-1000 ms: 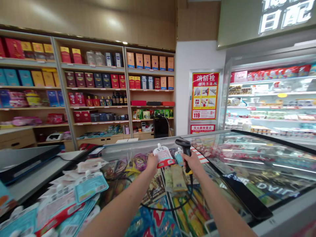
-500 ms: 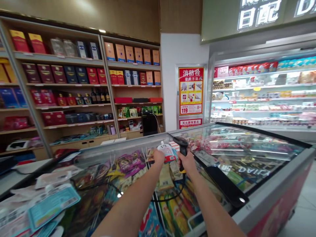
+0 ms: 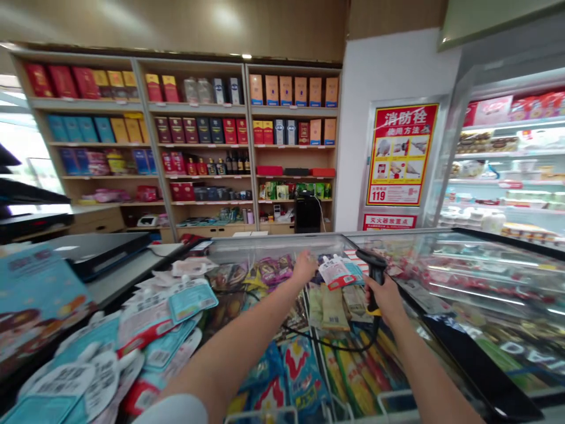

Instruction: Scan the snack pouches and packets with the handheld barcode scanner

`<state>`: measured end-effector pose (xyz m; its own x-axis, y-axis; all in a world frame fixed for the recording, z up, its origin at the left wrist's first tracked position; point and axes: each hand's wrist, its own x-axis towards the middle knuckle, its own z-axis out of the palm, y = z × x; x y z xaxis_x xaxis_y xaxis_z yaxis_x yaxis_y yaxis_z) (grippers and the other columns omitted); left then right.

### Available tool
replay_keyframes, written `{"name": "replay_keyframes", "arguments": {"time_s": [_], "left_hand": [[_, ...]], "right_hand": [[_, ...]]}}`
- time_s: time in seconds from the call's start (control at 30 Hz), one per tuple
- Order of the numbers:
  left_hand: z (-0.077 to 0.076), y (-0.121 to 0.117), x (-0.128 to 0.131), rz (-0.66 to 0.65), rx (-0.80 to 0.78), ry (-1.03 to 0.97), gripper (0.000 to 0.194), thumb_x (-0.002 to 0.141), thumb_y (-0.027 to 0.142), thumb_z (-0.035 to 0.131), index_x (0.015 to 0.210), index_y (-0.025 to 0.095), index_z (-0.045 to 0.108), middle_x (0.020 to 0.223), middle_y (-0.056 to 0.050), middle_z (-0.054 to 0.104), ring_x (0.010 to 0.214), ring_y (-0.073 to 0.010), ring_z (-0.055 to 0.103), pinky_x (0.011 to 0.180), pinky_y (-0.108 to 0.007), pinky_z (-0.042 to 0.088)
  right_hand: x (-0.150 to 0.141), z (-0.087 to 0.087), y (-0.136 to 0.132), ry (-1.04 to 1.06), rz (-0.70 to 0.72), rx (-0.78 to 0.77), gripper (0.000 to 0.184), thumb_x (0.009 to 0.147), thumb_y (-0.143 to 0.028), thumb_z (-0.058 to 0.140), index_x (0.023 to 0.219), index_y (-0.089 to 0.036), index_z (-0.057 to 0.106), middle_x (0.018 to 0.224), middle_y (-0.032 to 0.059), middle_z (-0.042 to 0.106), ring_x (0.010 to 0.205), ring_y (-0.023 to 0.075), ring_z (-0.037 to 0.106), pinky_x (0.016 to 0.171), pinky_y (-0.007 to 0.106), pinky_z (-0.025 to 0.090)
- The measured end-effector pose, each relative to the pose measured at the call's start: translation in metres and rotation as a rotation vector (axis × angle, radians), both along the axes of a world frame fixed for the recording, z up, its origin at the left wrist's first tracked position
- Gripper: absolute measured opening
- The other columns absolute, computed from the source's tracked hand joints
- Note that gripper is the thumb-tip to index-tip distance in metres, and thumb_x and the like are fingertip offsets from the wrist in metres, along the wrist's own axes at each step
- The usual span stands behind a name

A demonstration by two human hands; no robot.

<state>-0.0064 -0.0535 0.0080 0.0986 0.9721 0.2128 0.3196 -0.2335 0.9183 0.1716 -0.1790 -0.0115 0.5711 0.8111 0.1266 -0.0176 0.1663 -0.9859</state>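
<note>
My right hand [image 3: 385, 297] is wrapped round the handle of a black barcode scanner [image 3: 374, 259] with a yellow lower part. A dark cable runs from it across the freezer glass. Left of the scanner, a few flat white, blue and red packets [image 3: 338, 271] lie overlapping on the glass. My left hand [image 3: 306, 266] is just left of these packets, apart from them. Its fingers are small and partly blurred, seemingly loose, with nothing visible in them. Many similar packets [image 3: 154, 321] lie heaped at the left, beside my left forearm.
Below the glass of the chest freezer [image 3: 282, 240] lie colourful bags of frozen goods [image 3: 304, 365]. A black flat bar [image 3: 477, 365] crosses the right side. A counter with a dark device [image 3: 110, 247] and a blue printed box [image 3: 39, 300] stands left. Shelves of boxes [image 3: 212, 129] line the back.
My left hand has come off the packets near the scanner and moved left of them. The view has turned left, bringing more of the heap into sight. My right hand still grips the scanner.
</note>
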Motion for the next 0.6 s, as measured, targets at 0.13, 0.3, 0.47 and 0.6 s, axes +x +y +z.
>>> {"name": "replay_keyframes", "arguments": {"time_s": [0.13,0.3,0.47,0.6], "left_hand": [[0.029,-0.012,-0.118,0.038,0.106,0.248,0.022,0.048,0.023,0.080,0.059,0.020,0.061,0.059,-0.004,0.062,0.071,-0.0255,0.064,0.077,-0.035,0.049],[0.049,-0.047,-0.264,0.470,0.090,0.724,0.036,0.043,0.041,0.082,0.051,0.019,0.054,0.072,-0.013,0.068,0.093,-0.0380,0.063,0.090,-0.050,0.043],[0.031,-0.079,-0.313,0.579,0.038,1.099,0.049,0.055,0.061,0.072,0.072,0.015,0.068,0.110,-0.027,0.064,0.117,-0.0493,0.048,0.095,-0.066,0.028],[0.018,-0.085,-0.302,0.606,-0.030,1.077,0.049,0.062,0.052,0.071,0.092,0.014,0.070,0.127,-0.029,0.054,0.127,-0.0497,0.037,0.097,-0.069,0.024]], "right_hand": [[-0.009,0.001,-0.002,-0.039,0.042,-0.049,0.037,0.055,-0.043,0.073,0.066,-0.024,0.043,0.038,-0.0063,0.047,0.032,0.0130,0.043,0.035,0.027,0.038],[-0.048,0.023,-0.001,-0.031,0.131,-0.061,0.034,0.057,-0.042,0.071,0.064,-0.023,0.044,0.037,-0.0060,0.047,0.032,0.0124,0.044,0.035,0.026,0.038],[-0.112,0.047,0.010,-0.001,0.279,0.028,0.034,0.057,-0.038,0.073,0.067,-0.021,0.045,0.043,-0.0067,0.050,0.034,0.0108,0.046,0.035,0.024,0.040],[-0.174,0.049,0.017,0.057,0.479,0.051,0.034,0.060,-0.037,0.073,0.070,-0.021,0.046,0.046,-0.0071,0.051,0.035,0.0093,0.045,0.035,0.022,0.040]]}}
